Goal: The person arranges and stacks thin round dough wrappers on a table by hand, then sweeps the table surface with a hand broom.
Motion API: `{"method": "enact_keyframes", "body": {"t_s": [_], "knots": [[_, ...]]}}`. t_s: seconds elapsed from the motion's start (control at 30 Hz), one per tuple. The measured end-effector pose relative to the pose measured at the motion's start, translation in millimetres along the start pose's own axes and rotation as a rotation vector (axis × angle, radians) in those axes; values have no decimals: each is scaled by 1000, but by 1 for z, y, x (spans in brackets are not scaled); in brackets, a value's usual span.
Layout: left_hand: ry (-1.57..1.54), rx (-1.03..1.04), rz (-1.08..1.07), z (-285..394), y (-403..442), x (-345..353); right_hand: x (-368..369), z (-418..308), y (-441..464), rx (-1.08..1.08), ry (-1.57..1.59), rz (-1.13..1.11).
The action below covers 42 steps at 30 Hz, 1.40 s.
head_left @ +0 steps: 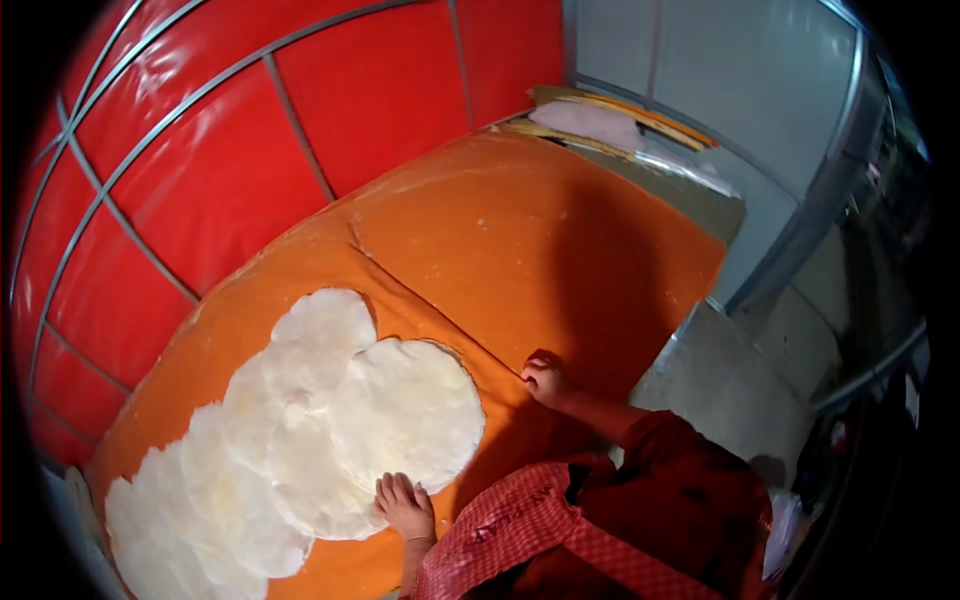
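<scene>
Several thin, pale rounds of dough or flatbread (pixel 290 440) lie overlapping in a long row on an orange cloth (pixel 480 230). The nearest large round (pixel 410 410) is at the right end of the row. My left hand (pixel 405 507) lies at its lower edge with fingers stretched out, apparently touching it. Farther right, my right hand (pixel 545 380) is closed on the orange cloth, where a long crease runs up to the fingers. Its fingertips are partly hidden.
A red sheet wall (pixel 370 100) with metal bars stands along the left and back. Grey panels (pixel 720 80) rise at the right. Folded boards and a pale bundle (pixel 585 122) lie at the far end. Small white specks dot the cloth. Grey floor (pixel 735 370) shows at right.
</scene>
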<state>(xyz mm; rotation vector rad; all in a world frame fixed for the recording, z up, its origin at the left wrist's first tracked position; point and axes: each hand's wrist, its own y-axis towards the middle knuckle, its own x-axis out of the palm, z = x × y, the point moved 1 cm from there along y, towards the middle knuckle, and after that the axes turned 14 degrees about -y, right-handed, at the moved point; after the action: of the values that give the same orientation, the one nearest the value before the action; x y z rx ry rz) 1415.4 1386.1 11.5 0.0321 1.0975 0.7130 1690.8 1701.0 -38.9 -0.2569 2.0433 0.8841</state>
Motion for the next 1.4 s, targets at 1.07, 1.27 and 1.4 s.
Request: {"method": "enact_keyframes", "body": {"t_s": [1.07, 1.27, 1.4], "knots": [[31, 34, 43, -5, -7, 11, -41, -9, -59, -36, -224, 0], [-657, 225, 136, 54, -3, 14, -42, -8, -56, -8, -170, 17], [-526, 380, -274, 145, 5, 39, -27, -3, -65, 36, -142, 155]]}}
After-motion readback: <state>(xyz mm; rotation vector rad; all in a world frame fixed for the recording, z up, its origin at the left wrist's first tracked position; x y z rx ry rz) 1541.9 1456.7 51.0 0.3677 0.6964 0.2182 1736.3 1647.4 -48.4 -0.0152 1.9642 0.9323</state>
